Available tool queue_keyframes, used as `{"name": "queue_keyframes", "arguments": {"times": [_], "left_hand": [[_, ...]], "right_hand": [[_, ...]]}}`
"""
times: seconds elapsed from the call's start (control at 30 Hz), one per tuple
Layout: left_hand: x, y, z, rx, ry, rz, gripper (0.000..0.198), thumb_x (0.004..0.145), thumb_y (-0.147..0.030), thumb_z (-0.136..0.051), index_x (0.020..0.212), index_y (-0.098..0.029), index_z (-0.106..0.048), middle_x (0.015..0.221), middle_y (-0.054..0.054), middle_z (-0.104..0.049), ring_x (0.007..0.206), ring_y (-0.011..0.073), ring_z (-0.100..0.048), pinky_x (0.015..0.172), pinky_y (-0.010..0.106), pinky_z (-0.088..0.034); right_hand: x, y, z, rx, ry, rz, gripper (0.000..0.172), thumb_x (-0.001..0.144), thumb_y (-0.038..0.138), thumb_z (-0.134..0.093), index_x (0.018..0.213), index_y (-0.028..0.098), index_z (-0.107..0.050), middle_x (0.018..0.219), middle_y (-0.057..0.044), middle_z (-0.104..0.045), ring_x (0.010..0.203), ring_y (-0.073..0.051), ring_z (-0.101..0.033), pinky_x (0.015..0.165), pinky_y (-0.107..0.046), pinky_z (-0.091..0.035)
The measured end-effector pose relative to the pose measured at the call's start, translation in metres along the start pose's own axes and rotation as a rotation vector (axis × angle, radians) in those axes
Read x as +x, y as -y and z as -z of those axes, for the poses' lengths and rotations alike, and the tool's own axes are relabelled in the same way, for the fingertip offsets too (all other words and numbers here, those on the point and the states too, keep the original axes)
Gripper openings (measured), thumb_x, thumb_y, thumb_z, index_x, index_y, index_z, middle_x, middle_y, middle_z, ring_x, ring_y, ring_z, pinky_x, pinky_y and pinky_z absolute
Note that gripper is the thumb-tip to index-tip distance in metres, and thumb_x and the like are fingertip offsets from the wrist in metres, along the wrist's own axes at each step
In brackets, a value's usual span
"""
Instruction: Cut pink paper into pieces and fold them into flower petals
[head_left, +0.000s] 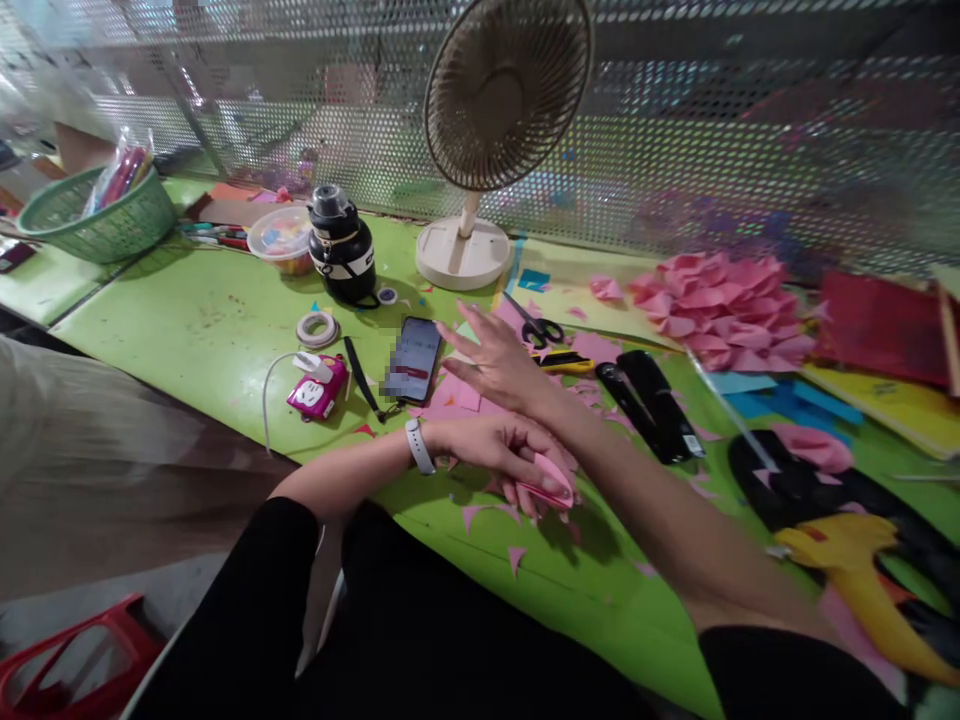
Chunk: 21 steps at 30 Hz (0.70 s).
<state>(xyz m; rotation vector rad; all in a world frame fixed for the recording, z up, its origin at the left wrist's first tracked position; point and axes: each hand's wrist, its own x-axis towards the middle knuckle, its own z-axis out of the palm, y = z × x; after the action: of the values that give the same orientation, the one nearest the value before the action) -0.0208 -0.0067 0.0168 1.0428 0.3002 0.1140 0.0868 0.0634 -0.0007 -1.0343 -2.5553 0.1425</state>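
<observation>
My left hand (517, 455), with a white watch band on its wrist, is closed on a folded piece of pink paper (553, 482) near the table's front edge. Crossing over it, my right hand (491, 355) is held out to the left with fingers spread and nothing in them. Its fingertips are beside the right edge of a phone (415, 360) with its screen lit; whether they touch it I cannot tell. Pink paper sheets (469, 393) lie beneath that hand. Black scissors (536, 325) and a yellow cutter knife (562, 361) lie just beyond my right wrist.
A white fan (465, 255) stands at the back beside a black bottle (341, 255). Right of it are a pile of pink paper petals (724, 310), a black stapler (652, 405) and a yellow glue gun (862, 570). At left lie tape (316, 328) and a pink power adapter (319, 388).
</observation>
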Motion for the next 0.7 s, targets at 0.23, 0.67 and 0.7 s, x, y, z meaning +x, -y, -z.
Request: {"name": "queue_keyframes", "arguments": {"times": [0.23, 0.67, 0.7], "left_hand": [[0.004, 0.006, 0.008, 0.119, -0.223, -0.047, 0.039, 0.073, -0.038, -0.082, 0.1, -0.011, -0.072, 0.078, 0.009, -0.074, 0.06, 0.0132, -0.069, 0.057, 0.022, -0.056], [0.019, 0.016, 0.036, 0.005, -0.86, -0.353, 0.048, 0.078, -0.034, -0.078, 0.119, -0.016, -0.063, 0.081, 0.003, -0.072, 0.064, 0.0126, -0.071, 0.064, 0.024, -0.059], [0.02, 0.017, 0.036, 0.017, -0.875, -0.358, 0.048, 0.078, -0.036, -0.078, 0.119, -0.016, -0.063, 0.083, 0.003, -0.073, 0.063, 0.0122, -0.071, 0.063, 0.023, -0.059]], "right_hand": [[-0.113, -0.036, 0.036, -0.05, -0.131, -0.19, 0.041, 0.098, 0.042, -0.047, 0.127, 0.022, -0.068, 0.145, -0.013, -0.054, 0.136, -0.033, -0.043, 0.112, -0.055, -0.036], [-0.148, -0.056, 0.034, -0.01, -0.154, -0.346, 0.028, 0.096, 0.034, -0.05, 0.109, 0.021, -0.071, 0.125, -0.014, -0.065, 0.127, -0.034, -0.05, 0.104, -0.059, -0.042], [-0.147, -0.057, 0.031, -0.023, -0.162, -0.35, 0.028, 0.096, 0.034, -0.05, 0.108, 0.02, -0.071, 0.125, -0.015, -0.065, 0.126, -0.034, -0.05, 0.104, -0.058, -0.042]]}}
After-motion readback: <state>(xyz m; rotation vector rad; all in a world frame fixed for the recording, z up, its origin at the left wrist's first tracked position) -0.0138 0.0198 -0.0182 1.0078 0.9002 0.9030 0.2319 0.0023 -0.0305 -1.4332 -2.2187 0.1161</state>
